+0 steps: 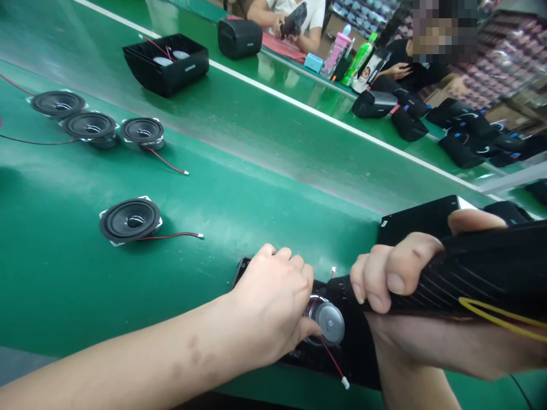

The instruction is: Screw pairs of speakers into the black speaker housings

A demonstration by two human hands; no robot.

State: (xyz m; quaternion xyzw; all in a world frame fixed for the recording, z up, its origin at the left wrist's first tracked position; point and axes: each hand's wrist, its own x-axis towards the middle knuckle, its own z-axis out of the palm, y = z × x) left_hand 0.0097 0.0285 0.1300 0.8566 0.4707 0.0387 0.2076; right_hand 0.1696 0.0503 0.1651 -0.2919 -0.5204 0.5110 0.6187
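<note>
My left hand [273, 302] rests knuckles-up on a black speaker housing [342, 347] at the near edge of the green belt, fingers curled around a speaker driver whose silver magnet back [330, 322] faces up. A red wire with a white plug [337, 364] trails from that driver. My right hand [393, 273] is closed around a black electric screwdriver [478, 273], its tip pointing down toward the housing beside the driver. A yellow cord [499, 319] runs along the tool.
One loose speaker driver [130, 220] with a red wire lies on the green conveyor belt [265, 188]; three more [92, 122] sit at the far left. An open black housing [166, 68] stands farther back. Across the belt other people sit among black speaker shells [461, 142] and bottles [359, 60].
</note>
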